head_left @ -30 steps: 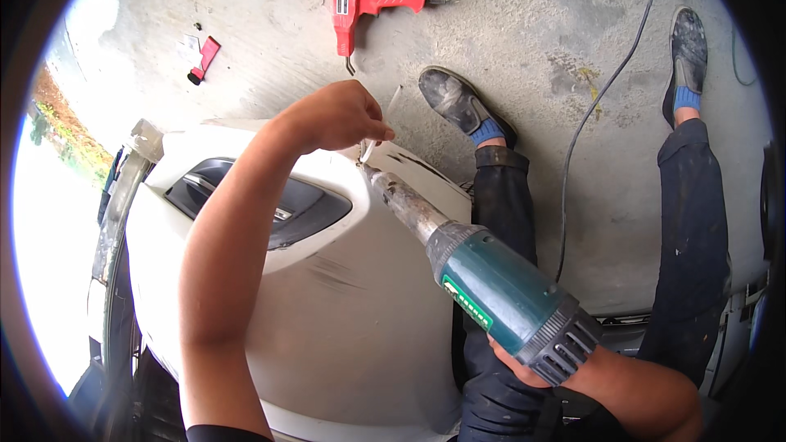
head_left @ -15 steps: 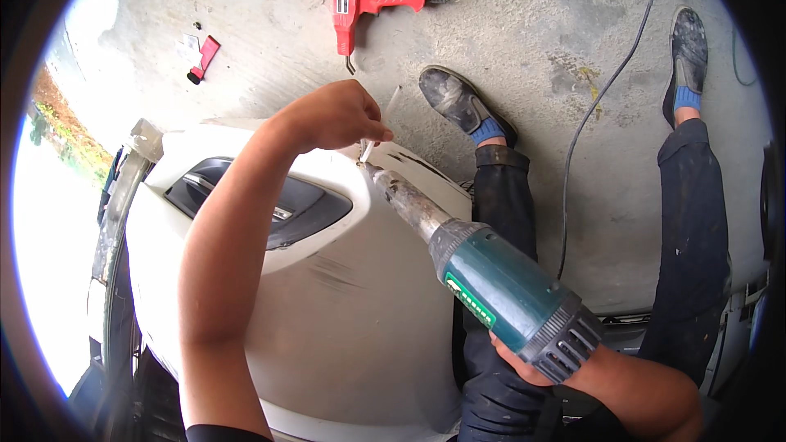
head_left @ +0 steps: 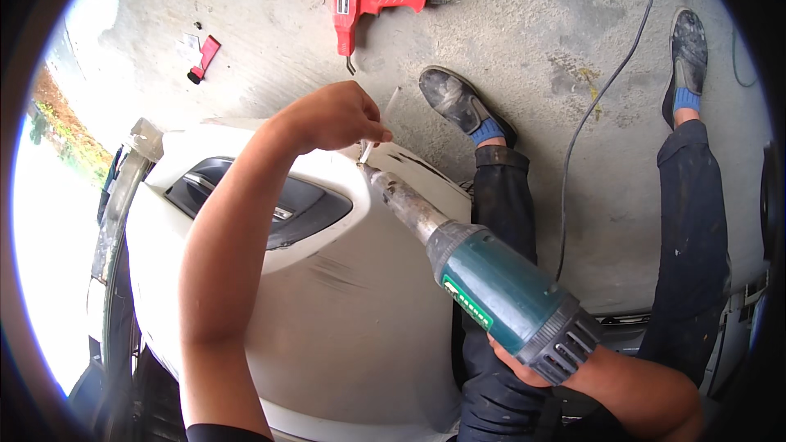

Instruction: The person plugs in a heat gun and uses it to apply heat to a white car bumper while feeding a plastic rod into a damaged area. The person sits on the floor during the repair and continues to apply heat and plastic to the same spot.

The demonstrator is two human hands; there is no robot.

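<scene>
My left hand (head_left: pixel 340 117) is closed in a pinch on a thin white rod (head_left: pixel 393 103). The rod's lower end reaches the edge of a white car bumper (head_left: pixel 360 327), beside a dark recess with a lamp (head_left: pixel 311 209). My right hand (head_left: pixel 517 367) grips a green heat gun (head_left: pixel 503 282) from below; its handle is mostly hidden behind the body. The scorched metal nozzle (head_left: pixel 408 206) points up and left, its tip close to the rod's lower end. Dark scuffs mark the bumper below the recess and along its right edge.
On the concrete floor (head_left: pixel 524 24) lie a red gun-shaped tool (head_left: pixel 346 12) with a bent metal tip and a small red object (head_left: pixel 206 57). A dark cable (head_left: pixel 602 98) runs past my legs. My shoes (head_left: pixel 453 98) rest on either side of it.
The heat gun has shifted very slightly to the left. My left hand, the rod and the bumper stay where they were.
</scene>
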